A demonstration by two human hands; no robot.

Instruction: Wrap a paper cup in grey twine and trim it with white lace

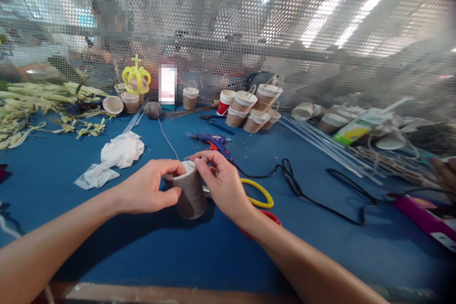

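Left hand [146,189] pinches wall of grey cord-wrapped cup [191,197] at 9 o'clock, right hand [225,184] pinches rim at 1 o'clock, presumably to steady it, tilted, at 6 o'clock of bench [160,256], cord ball [153,110] at 11 o'clock

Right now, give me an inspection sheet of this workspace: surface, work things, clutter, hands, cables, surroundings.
Surface: blue tabletop, shadowed in its near part.
Work things: tilted twine-wrapped cup; strand leading toward it from the twine ball.
Clutter: glue gun, partly hidden scissors, crumpled white material.
Hands: left hand holds the cup wall; right hand at its rim, exact grip unclear.
Cables: black cable, loosely looped, running right from the glue gun.
Surroundings: perforated screen behind; stacked cups before it.
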